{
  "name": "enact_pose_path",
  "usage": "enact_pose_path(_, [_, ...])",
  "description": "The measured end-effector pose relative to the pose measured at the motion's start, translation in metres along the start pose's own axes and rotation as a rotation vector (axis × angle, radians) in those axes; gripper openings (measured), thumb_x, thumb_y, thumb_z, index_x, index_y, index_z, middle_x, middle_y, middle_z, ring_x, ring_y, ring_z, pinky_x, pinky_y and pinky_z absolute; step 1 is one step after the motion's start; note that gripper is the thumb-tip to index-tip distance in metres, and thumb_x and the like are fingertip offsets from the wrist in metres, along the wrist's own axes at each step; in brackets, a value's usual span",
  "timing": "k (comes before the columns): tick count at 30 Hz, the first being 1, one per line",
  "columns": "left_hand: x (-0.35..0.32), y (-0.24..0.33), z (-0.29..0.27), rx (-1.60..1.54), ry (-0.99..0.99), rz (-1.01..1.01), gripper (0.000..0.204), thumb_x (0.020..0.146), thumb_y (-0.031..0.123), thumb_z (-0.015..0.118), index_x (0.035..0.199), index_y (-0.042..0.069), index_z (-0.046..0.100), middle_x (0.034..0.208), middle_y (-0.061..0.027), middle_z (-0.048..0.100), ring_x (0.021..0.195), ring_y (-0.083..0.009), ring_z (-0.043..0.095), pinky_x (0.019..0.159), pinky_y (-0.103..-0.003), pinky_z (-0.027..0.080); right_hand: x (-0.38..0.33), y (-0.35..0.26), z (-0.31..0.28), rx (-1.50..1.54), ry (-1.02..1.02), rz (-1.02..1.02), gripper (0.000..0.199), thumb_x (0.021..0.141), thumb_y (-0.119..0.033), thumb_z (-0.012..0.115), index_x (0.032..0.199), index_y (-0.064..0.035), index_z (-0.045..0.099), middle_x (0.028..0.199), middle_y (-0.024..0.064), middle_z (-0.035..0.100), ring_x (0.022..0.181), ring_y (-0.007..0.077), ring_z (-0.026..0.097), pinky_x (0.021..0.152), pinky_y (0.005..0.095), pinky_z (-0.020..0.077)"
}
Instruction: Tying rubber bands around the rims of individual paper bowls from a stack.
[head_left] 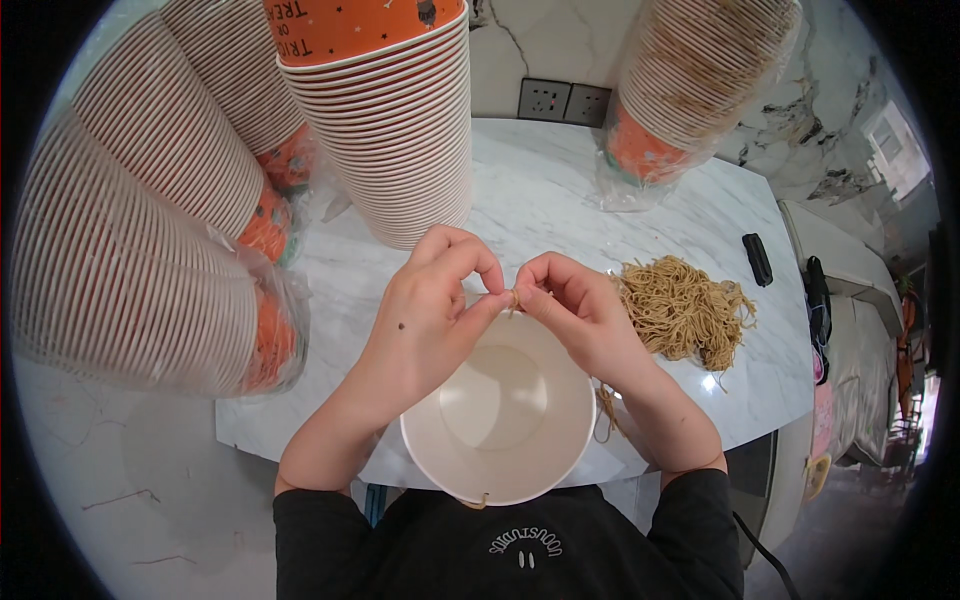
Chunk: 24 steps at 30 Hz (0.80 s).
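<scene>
A white paper bucket [440,440] stands in front of me with its open mouth facing up, and nothing shows inside it. At its far rim my left hand [420,315] and my right hand [588,315] meet, thumbs and forefingers pinched on a thin tan cord [515,298]. Most of that cord is hidden by the fingers. A short bit of tan cord [484,500] pokes out at the bucket's near rim. Beyond my right hand lies a tangled heap of tan cords [685,310], and a few loose strands [606,408] lie beside my right forearm.
A tall stack of orange-printed paper buckets [400,130] rises behind my left hand. Plastic-wrapped bucket stacks [140,270] lean at the left; another wrapped stack [690,90] is at the back right. A small black object [757,260] lies near the marbled table's [540,190] right edge. Wall sockets [565,101] are behind.
</scene>
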<state>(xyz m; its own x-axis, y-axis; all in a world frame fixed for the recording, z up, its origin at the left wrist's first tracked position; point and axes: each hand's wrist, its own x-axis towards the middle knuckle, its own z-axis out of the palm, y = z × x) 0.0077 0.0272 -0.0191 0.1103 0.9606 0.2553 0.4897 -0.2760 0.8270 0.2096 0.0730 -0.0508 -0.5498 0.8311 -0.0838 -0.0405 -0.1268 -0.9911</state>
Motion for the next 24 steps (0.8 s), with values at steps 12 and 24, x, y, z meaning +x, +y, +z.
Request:
enact_pose_path(12, [0.001,-0.003,-0.001,0.006,-0.002,0.014,0.013,0.09,-0.002,0.071,0.099,0.003,0.063,0.107,-0.0073,0.056,0.06,-0.0133,0.048,0.058,-0.029,0.043,0.001,0.002,0.004,-0.427,0.067,-0.341,0.014,0.097,-0.008,0.071,0.107,0.0015,0.068,0.096,0.0053,0.07,0.093,0.0132,0.064,0.084,0.0287,0.0517])
enact_pose_path(24, [-0.001,-0.014,-0.005,0.046,-0.033,0.069,0.015,0.085,-0.005,0.066,0.096,0.004,0.071,0.119,-0.0077,0.058,0.062,-0.0056,0.041,0.059,-0.021,0.038,0.003,0.002,0.005,-0.277,0.055,-0.152,0.01,0.1,-0.01,0.067,0.104,-0.0009,0.066,0.098,0.0055,0.065,0.092,0.0134,0.063,0.081,0.0288,0.0511])
